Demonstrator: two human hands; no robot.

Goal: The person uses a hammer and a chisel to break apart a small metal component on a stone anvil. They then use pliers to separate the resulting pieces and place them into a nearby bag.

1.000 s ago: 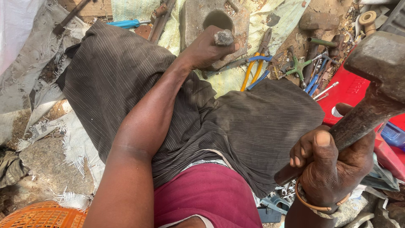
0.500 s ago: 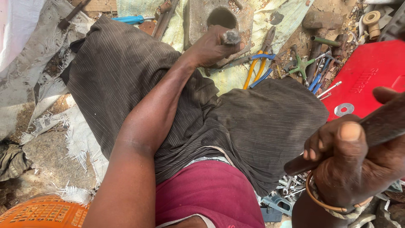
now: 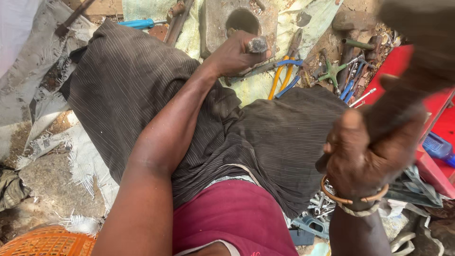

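Gripping a steel punch [image 3: 257, 45], the left hand [image 3: 234, 54] has its fingers clenched round the shaft, holding it upright against the grey metal block [image 3: 222, 21] at the far side, beside the block's round hole [image 3: 242, 20]. The right hand [image 3: 367, 156], near right, is clenched on a hammer handle [image 3: 398, 106]. Since a second ago the hammer has swung higher; its head now blurs at the top right edge. Judgement: a strike on the punch is being wound up. Pliers [image 3: 284, 76] lie right of the block.

- The right hand [image 3: 367, 159] has swung the hammer [image 3: 417, 57] up toward the camera; its head, clear a second ago, is now a blur at the top right.
- The red tray [image 3: 433, 118] is now largely hidden behind it.
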